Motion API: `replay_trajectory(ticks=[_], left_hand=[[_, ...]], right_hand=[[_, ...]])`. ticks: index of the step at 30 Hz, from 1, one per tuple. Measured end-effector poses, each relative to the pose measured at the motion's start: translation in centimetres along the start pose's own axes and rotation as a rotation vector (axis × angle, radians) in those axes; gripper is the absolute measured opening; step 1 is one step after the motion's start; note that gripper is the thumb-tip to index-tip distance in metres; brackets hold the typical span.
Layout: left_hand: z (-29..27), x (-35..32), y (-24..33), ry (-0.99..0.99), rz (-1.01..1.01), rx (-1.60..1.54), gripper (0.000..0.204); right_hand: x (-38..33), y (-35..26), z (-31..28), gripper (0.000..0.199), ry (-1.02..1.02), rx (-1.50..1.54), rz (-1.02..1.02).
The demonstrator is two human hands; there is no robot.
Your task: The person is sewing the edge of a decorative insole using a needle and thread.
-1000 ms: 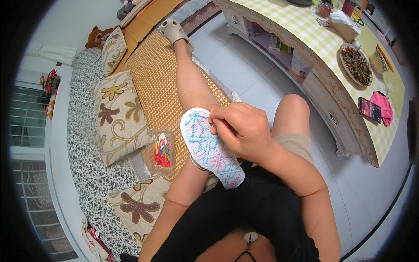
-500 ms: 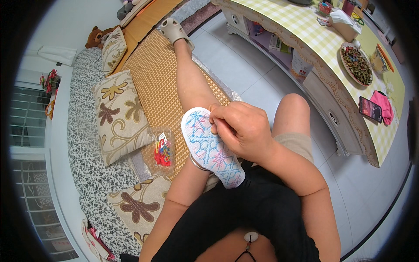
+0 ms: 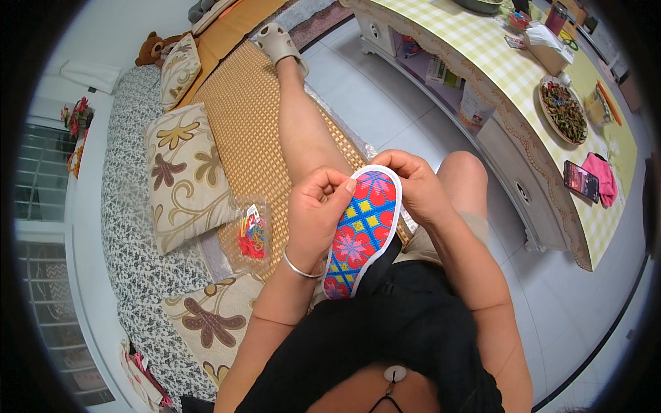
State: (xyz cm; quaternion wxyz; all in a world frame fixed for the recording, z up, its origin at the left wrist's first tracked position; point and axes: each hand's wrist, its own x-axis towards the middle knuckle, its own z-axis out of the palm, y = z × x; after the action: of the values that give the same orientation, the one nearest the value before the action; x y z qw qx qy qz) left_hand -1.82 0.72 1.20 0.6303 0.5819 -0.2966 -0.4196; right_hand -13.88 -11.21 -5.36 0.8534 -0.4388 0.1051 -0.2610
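"Red, blue and yellow, the stitched insole (image 3: pixel 363 233): where is it?"

"Near the black top (image 3: pixel 392 323), tilted between the person's hands."

"And each grip?"

"The left grip (image 3: pixel 314 206) clamps thumb and curled fingers on its left edge; the right grip (image 3: pixel 418 187) pinches its upper right rim."

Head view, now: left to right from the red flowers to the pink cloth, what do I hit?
Red flowers → large floral cushion → clear bag of coloured strands → left hand → patterned insole → right hand → phone → pink cloth.
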Motion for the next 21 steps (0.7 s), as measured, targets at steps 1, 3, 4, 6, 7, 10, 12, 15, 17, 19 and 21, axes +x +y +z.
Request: replay_trajectory(ticks=[1, 3, 4, 6, 7, 10, 12, 15, 17, 19, 21], left_hand=[[0.01, -0.06, 0.10, 0.006, -0.005, 0.020, 0.007], [0.00, -0.15, 0.23, 0.013, -0.011, 0.041, 0.006], [0.00, -0.15, 0.25, 0.013, -0.013, 0.039, 0.006], [0.09, -0.18, 0.34, 0.004, -0.013, 0.039, 0.005], [0.20, -0.22, 0.42, -0.005, -0.012, 0.040, 0.005], [0.35, -0.15, 0.23, -0.004, -0.005, 0.057, 0.006], [0.39, -0.18, 0.24, -0.002, -0.009, 0.053, 0.007], [0.44, -0.07, 0.25, -0.017, -0.024, 0.035, 0.007], [0.37, -0.06, 0.30, -0.012, -0.022, 0.059, 0.007], [0.60, -0.08, 0.44, -0.004, -0.028, 0.044, 0.007], [0.72, -0.03, 0.43, -0.003, -0.030, 0.037, 0.007]], right_hand=[[0.01, 0.13, -0.01, 0.010, -0.003, 0.010, 0.001], [0.02, 0.22, 0.06, 0.010, -0.009, 0.025, 0.009], [0.02, 0.19, 0.08, 0.010, -0.012, 0.028, 0.016], [0.00, 0.16, 0.10, 0.010, -0.019, 0.043, 0.018], [-0.02, 0.17, 0.09, 0.010, -0.021, 0.055, 0.013], [-0.16, 0.06, 0.15, 0.010, -0.018, 0.067, 0.010], [-0.16, -0.06, 0.40, 0.010, -0.011, 0.082, 0.010], [-0.17, -0.24, 0.65, 0.012, -0.008, 0.101, 0.011], [-0.25, -0.44, 0.56, 0.011, -0.043, 0.093, 0.022], [-0.13, -0.23, 0.32, 0.011, 0.000, 0.091, 0.024], [-0.11, 0.09, 0.04, 0.011, 0.020, 0.090, 0.026]])
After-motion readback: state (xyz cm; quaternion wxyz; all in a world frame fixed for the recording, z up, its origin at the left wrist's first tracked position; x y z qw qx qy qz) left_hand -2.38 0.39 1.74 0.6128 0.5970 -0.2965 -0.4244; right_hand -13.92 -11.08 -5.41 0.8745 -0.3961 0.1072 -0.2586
